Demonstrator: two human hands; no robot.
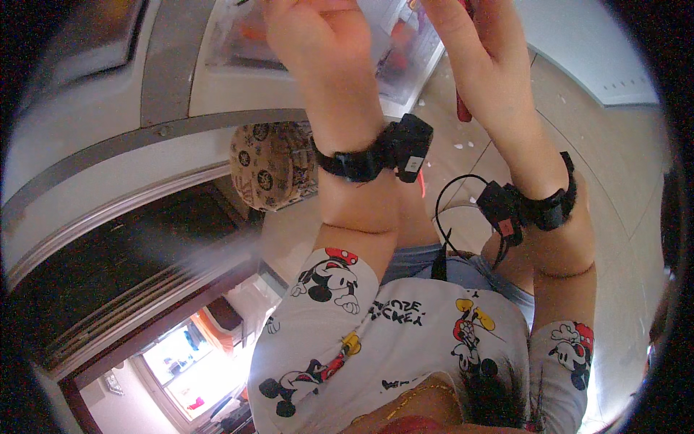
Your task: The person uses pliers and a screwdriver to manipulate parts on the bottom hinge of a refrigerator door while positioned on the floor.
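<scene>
My left hand is raised at the top edge over a translucent plastic bin holding red and other indistinct items. Its fingers look curled and are mostly cut off, so what they hold is hidden. My right hand, just right of the bin, grips a long, narrow red object, which lies along the palm and runs out of view at the top. Black devices are strapped to both forearms.
A white unit with grey metal edging fills the upper left, with a patterned tan, rounded object below it. Tiled floor with small white scraps lies right, beside a white panel. A doorway and bright window appear lower left.
</scene>
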